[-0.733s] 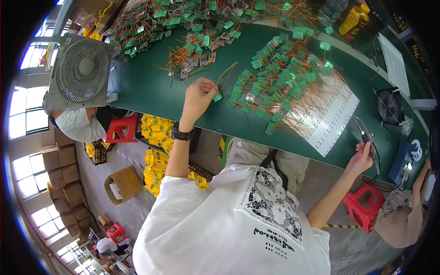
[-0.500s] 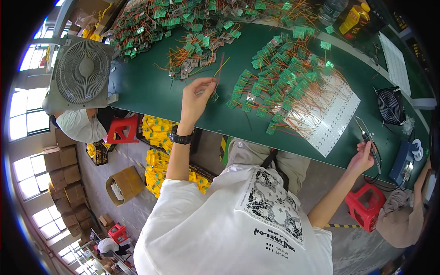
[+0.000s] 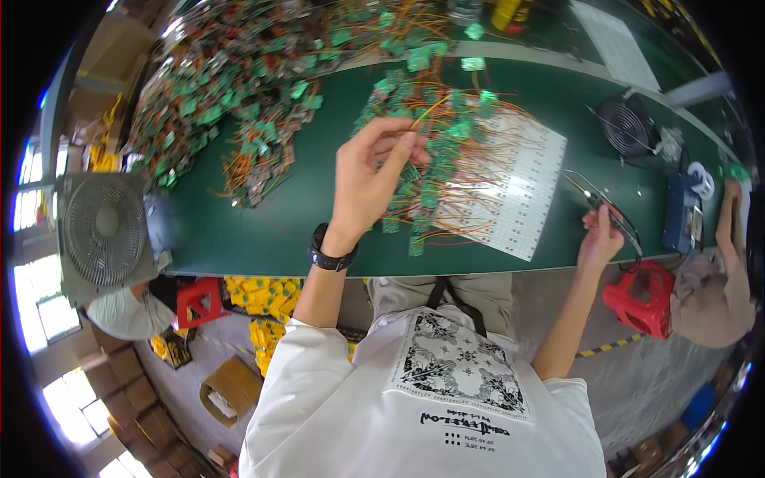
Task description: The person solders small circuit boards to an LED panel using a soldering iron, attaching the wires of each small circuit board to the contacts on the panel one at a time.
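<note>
- Daylight burns white in the windows (image 3: 49,307) beyond the left edge of my desk (image 3: 239,239).
- Glare spots the perforated board (image 3: 522,191) near the desk's front edge.
- Fisheye bends the desk's far edge; black fills my view's corners.

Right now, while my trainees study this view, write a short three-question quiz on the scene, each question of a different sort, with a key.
1. Multiple choice: What does the bare right hand hold?
A) a brown cardboard box
B) a slim, dark-handled tool with a metal tip
C) a clear plastic bottle

2. Short answer: What colour are most of the small, flat, wired boards near the bare left hand?

3. True or false: The blue, box-shaped unit is to the right of the white, flat, dotted sheet.

Key: 1. B; 2. Green; 3. True.
</note>
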A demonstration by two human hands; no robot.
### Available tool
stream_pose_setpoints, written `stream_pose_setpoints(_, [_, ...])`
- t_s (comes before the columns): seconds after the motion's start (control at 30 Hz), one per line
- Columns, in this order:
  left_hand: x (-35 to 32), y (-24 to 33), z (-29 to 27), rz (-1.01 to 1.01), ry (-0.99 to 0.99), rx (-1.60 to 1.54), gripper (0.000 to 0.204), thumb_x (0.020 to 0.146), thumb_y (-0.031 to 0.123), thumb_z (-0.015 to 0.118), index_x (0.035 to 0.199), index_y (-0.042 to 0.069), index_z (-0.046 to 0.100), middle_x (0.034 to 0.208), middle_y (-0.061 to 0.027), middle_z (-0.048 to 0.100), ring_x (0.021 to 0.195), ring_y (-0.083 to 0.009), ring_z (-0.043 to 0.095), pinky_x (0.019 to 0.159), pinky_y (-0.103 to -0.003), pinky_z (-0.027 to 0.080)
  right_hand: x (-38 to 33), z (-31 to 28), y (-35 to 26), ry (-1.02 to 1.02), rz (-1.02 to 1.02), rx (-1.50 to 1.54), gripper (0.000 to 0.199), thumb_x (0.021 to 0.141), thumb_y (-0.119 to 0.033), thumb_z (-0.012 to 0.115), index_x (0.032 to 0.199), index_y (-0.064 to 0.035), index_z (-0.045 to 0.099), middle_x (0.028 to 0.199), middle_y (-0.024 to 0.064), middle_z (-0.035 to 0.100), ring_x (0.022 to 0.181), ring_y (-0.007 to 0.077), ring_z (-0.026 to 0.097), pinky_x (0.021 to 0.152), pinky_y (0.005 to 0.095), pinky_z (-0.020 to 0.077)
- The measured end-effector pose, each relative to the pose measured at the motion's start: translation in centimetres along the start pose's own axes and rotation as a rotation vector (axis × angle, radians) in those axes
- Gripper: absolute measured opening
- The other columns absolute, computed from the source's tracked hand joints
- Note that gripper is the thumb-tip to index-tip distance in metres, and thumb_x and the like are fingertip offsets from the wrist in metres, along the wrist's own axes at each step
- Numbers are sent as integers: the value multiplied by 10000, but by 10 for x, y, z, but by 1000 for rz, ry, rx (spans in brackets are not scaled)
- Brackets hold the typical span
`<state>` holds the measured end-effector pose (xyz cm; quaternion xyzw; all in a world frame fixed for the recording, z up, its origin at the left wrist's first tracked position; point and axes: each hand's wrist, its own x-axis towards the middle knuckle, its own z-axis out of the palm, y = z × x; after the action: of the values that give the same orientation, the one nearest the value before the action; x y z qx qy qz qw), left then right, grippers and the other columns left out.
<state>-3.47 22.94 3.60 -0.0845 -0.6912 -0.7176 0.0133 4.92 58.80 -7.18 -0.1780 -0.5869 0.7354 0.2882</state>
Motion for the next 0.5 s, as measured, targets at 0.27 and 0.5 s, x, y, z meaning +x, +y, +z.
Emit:
stream_pose_setpoints(0.27, [52, -31, 91, 257, -412, 681, 131, 848, 106, 583, 911, -8, 583, 674, -121, 600, 587, -226, 577, 531, -342, 435, 0, 4, -4, 53, 27, -19, 200, 854, -50, 606, 1021, 55, 569, 743, 111, 612, 585, 160, 571, 507, 238, 416])
stream_pose_setpoints(0.5, [64, -83, 126, 415, -475, 782, 83, 833, 90, 564, 859, 12, 579, 789, -130, 618, 665, -331, 594, 563, -409, 454, 3, 4, -4, 91, 45, -36, 207, 852, -52, 605, 1023, 60, 571, 741, 115, 610, 589, 171, 572, 507, 249, 416])
